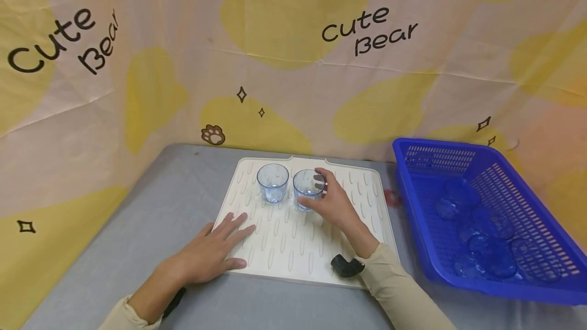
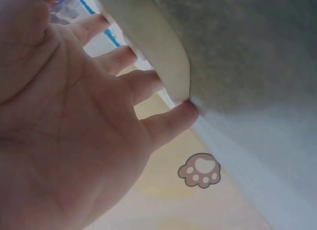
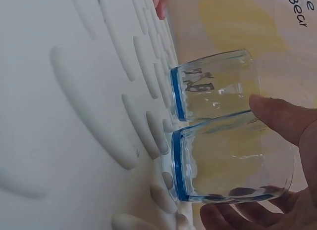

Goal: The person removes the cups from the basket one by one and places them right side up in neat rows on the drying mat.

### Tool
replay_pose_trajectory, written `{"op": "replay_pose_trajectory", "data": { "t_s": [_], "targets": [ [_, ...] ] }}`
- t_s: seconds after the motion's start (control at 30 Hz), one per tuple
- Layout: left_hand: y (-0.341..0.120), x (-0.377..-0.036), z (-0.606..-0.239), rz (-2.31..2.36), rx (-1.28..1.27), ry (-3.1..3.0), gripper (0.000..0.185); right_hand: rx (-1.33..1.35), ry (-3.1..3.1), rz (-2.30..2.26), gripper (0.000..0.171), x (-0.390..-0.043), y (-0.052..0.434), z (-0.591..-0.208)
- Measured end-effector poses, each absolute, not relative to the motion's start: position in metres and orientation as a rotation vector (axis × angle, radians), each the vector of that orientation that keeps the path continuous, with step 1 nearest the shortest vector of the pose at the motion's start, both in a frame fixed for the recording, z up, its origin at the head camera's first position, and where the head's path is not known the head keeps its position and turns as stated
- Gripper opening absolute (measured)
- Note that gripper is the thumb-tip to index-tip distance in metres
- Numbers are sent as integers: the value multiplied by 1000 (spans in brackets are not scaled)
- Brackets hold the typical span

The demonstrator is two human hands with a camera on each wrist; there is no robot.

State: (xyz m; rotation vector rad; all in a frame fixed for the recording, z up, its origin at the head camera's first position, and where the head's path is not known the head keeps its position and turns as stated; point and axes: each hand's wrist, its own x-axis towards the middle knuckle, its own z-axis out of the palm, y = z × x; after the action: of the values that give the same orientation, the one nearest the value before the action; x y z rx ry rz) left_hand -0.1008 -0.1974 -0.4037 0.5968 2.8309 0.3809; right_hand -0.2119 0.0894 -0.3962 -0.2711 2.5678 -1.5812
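Note:
My right hand (image 1: 338,208) grips a clear drinking glass (image 1: 302,185) with a bluish tint, thumb on the near side and fingers round the far side. That glass is upright over the white ridged mat (image 1: 284,256); whether its base touches the mat I cannot tell. Just to its left stands a second, matching glass (image 1: 272,183). In the right wrist view both glasses show blue bases, the gripped glass (image 3: 228,161) nearer the camera. My left hand (image 1: 208,252) lies with fingers spread at the mat's left edge, its fingertips touching the mat.
A blue plastic basket (image 1: 415,233) with slotted walls stands to the right of the mat and contains several glasses (image 1: 492,256). Under everything is a grey tabletop (image 1: 151,218). A printed cloth (image 1: 284,24) hangs behind the table.

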Motion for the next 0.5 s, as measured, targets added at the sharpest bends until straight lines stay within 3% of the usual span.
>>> {"op": "replay_pose_trajectory", "data": {
  "t_s": [0.27, 0.5],
  "targets": [
    [-197, -101, -401, 389, 572, 2810, 73, -347, 2582, -1585, 96, -207, 95, -384],
    [-197, -101, -403, 403, 568, 2801, 73, -463, 2676, -1551, 84, -184, 106, -354]
  ]
}}
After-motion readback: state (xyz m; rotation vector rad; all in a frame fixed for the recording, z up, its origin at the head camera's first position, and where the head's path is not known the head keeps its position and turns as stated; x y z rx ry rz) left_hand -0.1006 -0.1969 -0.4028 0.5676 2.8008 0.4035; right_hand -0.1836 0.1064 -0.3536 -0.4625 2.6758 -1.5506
